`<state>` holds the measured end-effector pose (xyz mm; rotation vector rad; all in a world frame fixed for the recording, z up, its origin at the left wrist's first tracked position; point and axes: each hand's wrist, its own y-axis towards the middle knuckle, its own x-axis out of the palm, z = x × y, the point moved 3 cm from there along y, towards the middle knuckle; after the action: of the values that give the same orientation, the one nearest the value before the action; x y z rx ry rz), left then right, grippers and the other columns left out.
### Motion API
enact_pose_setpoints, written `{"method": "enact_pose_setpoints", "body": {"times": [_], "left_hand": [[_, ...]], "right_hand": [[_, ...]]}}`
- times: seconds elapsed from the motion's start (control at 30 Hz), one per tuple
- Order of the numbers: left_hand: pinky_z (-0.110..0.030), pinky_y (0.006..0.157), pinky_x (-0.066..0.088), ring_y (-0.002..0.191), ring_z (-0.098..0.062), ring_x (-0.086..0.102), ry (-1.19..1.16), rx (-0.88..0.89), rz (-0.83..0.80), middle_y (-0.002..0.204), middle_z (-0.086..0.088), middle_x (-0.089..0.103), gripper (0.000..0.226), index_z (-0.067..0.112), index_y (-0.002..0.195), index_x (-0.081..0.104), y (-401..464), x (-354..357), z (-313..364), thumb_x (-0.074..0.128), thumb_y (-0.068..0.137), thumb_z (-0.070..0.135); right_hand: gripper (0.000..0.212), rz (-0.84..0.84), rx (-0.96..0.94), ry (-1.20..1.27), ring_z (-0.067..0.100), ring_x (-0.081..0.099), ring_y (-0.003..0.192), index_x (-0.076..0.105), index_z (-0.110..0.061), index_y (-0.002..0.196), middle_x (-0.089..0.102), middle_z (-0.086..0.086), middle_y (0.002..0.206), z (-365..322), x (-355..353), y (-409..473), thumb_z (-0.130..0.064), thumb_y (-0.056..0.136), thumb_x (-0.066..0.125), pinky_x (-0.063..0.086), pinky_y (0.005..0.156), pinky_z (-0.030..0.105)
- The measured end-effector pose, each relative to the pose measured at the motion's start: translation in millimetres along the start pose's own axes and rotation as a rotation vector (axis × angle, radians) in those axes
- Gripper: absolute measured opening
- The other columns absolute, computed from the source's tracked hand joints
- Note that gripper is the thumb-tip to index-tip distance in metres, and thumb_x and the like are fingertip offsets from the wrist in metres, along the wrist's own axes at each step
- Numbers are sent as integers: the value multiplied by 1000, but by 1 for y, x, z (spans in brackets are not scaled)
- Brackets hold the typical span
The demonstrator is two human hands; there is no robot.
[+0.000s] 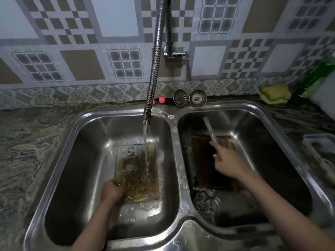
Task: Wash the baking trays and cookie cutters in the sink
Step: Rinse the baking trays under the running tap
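Observation:
A greasy, browned baking tray [137, 171] lies in the left basin [76, 160] under running water from the flexible faucet [147, 120]. My left hand [111, 191] grips the tray's near left corner. In the right basin [257, 142] a second dark tray [204, 160] lies flat, with several metal cookie cutters [205, 201] piled at its near edge. My right hand [227, 162] reaches over that tray, index finger stretched out and touching a long flat metal strip [208, 128] that leans against the basin's back wall. Whether the other fingers hold anything is unclear.
Two sink strainers [189, 98] stand on the back ledge beside small pink and orange balls [161, 100]. A yellow-green sponge [274, 94] and a green packet [313, 78] sit at the back right. A clear plastic container [320, 147] rests on the right counter.

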<state>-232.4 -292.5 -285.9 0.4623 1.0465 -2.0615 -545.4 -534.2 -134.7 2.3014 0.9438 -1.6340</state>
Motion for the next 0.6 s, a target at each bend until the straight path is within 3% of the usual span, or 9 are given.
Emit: {"method": "enact_pose_setpoints", "body": {"times": [0.1,0.2,0.3,0.4,0.47,0.6], "left_hand": [[-46,58,59,57,-33,68,13,-38,-17,70,-17,69,23,12,96,65,3,-1,-9,65,75,2],[-36,60,55,64,-28,67,81,62,21,80,-16,71,27,7,103,68,-7,-6,-2,65,77,-1],[-32,68,52,80,-30,66,137,134,53,92,-17,71,31,3,102,70,-15,-11,4,61,74,-6],[-36,74,54,86,-32,67,146,149,63,93,-17,71,26,4,102,70,-11,-11,-1,62,77,1],[-35,82,53,95,-31,65,155,159,64,104,-16,70,35,7,111,68,-15,-12,5,67,76,6],[-26,71,47,82,-26,62,36,107,78,89,-9,67,34,10,110,66,-33,-19,23,65,76,5]], "right_hand": [[61,-66,8,-115,21,60,103,22,-25,149,54,8,133,6,32,9,-18,92,45,48,68,28],[64,-140,16,-61,26,46,129,14,-31,151,24,7,156,8,52,15,-29,95,46,47,97,38],[65,-168,0,26,27,37,136,12,-34,151,2,6,160,3,58,12,-39,96,47,40,106,41],[64,-141,-22,98,27,30,140,17,-31,150,-1,5,160,-2,57,6,-40,95,48,36,108,36],[64,-132,-26,156,25,23,143,19,-30,150,-1,4,160,-4,56,0,-40,95,49,31,109,34],[62,-78,-63,272,19,18,145,24,-28,149,5,2,160,-15,49,-15,-40,94,51,25,110,30]]}}
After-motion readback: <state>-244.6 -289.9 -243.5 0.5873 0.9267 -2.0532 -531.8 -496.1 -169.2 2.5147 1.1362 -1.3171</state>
